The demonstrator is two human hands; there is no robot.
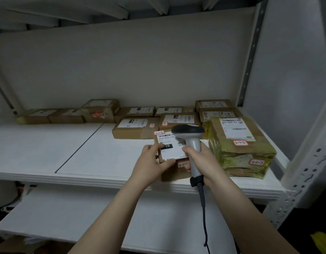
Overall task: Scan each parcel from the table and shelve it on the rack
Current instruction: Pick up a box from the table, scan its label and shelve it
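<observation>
– Two hands are at the rack. What lies furthest left?
– On the white shelf board [48, 147], a row of brown cartons [67, 116] stands along the back wall.
– And the left hand [151, 162]?
– It grips the parcel [169, 153], with its fingers curled over the left edge of the top label and its thumb along the near side.
– Where is that parcel?
– On the same board, near the front edge, just in front of the back cartons. A small red-bordered tag is stuck on its top corner.
– The scanner [192, 142]?
– Its dark head hangs over the parcel's label. The right hand [202, 162] is wrapped tight round the grey handle, and a dark cable [203, 208] drops from the butt.
– What is to the right?
– A stack of yellow-taped parcels [239, 147] lies just beside the right hand, with handwritten tags on the top and the side. Beyond it rises the perforated grey upright [305, 171].
</observation>
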